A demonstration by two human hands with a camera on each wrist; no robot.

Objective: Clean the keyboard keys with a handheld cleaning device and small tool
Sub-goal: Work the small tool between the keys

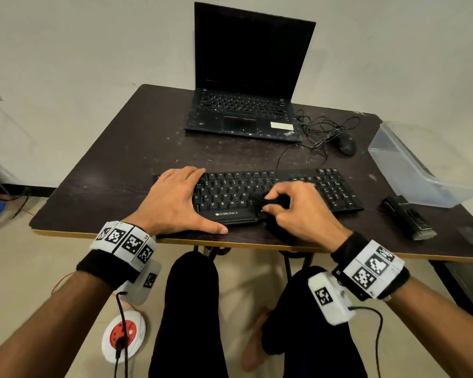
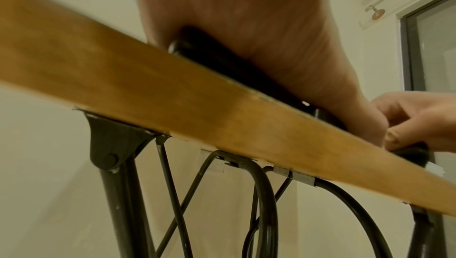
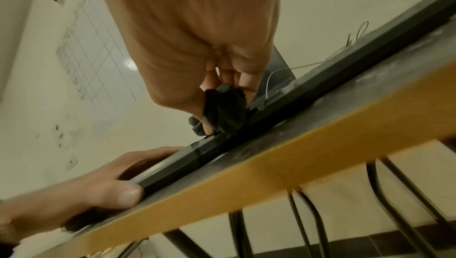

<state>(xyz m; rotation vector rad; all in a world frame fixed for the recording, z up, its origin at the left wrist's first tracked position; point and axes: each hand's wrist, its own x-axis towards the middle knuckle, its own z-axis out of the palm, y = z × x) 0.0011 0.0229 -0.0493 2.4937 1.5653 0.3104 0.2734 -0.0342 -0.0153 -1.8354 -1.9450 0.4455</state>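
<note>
Pinching a small black tool point(image 1: 273, 201) in curled fingers, the right hand point(image 1: 298, 211) may pop keys if it drags hard, while the flat, empty left hand point(image 1: 175, 199) steadies the keyboard point(image 1: 336, 192).

A dark, scuffed counter point(image 1: 126, 159) with a pale wooden edge stands on black metal legs. An open black laptop point(image 1: 243, 115) sits at the far middle, with a black mouse point(image 1: 347, 144) and its tangled cable point(image 1: 322, 129) just to its right. A black keyboard point(image 1: 331, 186) lies along the near edge, a clear plastic tub point(image 1: 421, 165) sits at the far right and overhangs the edge, and a black handheld cleaning device point(image 1: 407, 216) lies just in front of the tub, right of the keyboard.
</note>
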